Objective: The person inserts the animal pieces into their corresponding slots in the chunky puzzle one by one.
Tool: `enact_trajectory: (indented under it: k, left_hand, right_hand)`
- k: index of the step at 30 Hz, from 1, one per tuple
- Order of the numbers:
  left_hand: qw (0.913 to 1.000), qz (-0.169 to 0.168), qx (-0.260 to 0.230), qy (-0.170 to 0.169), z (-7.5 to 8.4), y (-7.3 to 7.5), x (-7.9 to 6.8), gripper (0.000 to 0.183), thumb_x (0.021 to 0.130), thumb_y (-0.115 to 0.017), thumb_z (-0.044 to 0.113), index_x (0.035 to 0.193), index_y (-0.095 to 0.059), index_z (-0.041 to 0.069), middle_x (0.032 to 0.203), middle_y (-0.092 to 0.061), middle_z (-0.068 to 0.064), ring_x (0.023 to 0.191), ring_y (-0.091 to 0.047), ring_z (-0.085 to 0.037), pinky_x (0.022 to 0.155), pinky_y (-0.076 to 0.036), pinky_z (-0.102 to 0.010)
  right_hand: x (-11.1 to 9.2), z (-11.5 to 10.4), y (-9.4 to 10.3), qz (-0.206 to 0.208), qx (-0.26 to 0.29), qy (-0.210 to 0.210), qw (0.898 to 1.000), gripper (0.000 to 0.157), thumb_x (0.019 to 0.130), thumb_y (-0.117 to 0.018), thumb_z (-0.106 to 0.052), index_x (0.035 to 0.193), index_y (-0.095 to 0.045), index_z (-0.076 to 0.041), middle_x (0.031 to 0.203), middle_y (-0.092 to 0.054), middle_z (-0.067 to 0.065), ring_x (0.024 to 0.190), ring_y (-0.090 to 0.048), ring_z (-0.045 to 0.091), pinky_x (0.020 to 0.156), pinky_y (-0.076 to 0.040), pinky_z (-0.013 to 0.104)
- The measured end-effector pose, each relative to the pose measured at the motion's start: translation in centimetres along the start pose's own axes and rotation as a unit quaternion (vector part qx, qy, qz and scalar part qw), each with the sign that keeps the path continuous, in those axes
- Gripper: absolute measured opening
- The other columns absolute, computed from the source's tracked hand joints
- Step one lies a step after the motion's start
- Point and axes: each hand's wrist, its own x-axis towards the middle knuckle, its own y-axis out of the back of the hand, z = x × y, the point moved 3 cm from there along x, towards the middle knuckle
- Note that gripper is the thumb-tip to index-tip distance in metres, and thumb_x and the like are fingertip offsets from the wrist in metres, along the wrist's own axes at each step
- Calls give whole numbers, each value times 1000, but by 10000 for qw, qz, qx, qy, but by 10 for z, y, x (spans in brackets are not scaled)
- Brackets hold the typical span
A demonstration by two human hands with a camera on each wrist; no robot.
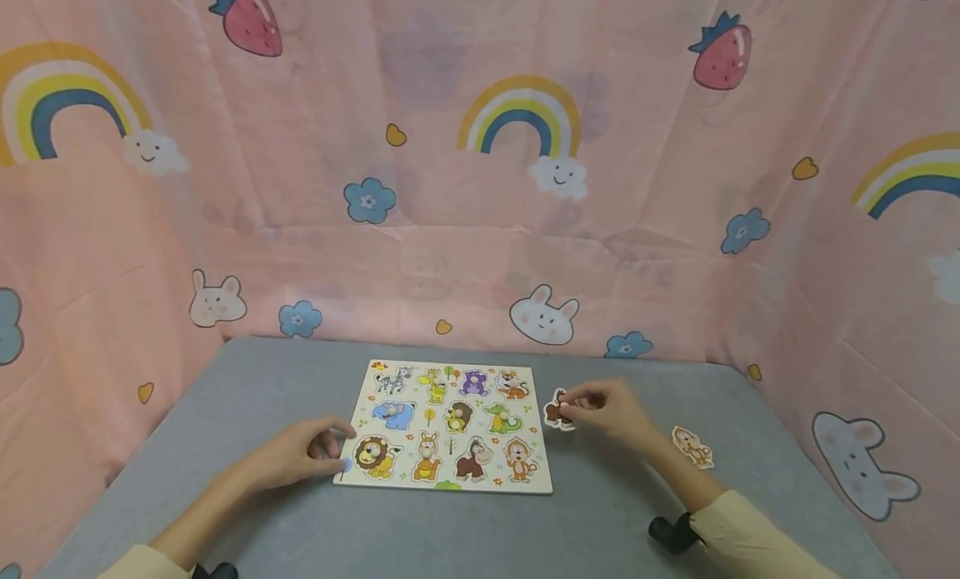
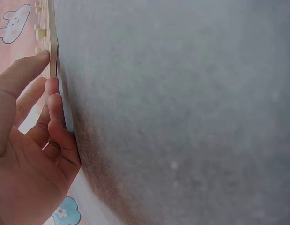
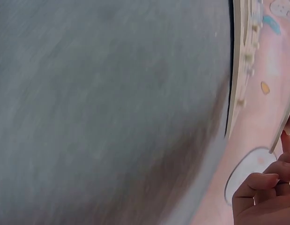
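A wooden animal puzzle board [image 1: 441, 383] lies on the grey table. My left hand [image 1: 300, 454] rests at its left edge with fingers loosely bent; in the left wrist view the thumb [image 2: 34, 65] touches the board's edge. Just right of the board, my right hand [image 1: 611, 412] pinches a brown gorilla puzzle piece [image 1: 555, 411] between thumb and fingertips, partly covering it. The right wrist view shows the piece's thin edge [image 3: 281, 126] raised above the tabletop. A gorilla picture [image 1: 472, 460] and a monkey picture [image 1: 520, 460] show in the board's front row.
A loose monkey puzzle piece [image 1: 693, 447] lies on the table [image 1: 600, 521] to the right of the board, beside the right forearm. Knobbed animal pieces, including a lion [image 1: 375, 456] and an elephant [image 1: 393, 415], sit in the board. A pink printed curtain [image 1: 420, 254] surrounds the table.
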Motion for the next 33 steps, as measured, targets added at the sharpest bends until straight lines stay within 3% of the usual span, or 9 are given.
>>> enact_trajectory:
  k: [8,27,33]
  left_hand:
    - [10000,5,-28,-20,0,-1,-1,38,90,-79,16,121,-62,3,86,-57,0,70,-53,-12,63,-44,-27]
    - [9999,36,74,-113,-1,0,0,39,90,-78,16,122,-62,2,85,-58,0,68,-53,-10,62,-44,-27]
    - [9999,16,27,-137,0,1,0,39,90,-78,16,122,-62,0,85,-58,0,68,-53,-10,62,-44,-27]
  right_hand:
    - [4,-10,-23,-175,563,288,9978,11,89,-79,-7,99,-78,-1,67,-47,1,60,-41,10,53,-32,23]
    - [3,-25,-72,-667,716,343,9946,8,90,-80,-14,95,-78,-8,60,-41,-6,55,-36,6,50,-30,22]
    - [1,-31,-84,-780,922,348,9921,9,90,-79,-8,97,-77,-3,60,-43,-3,53,-36,7,50,-30,21]
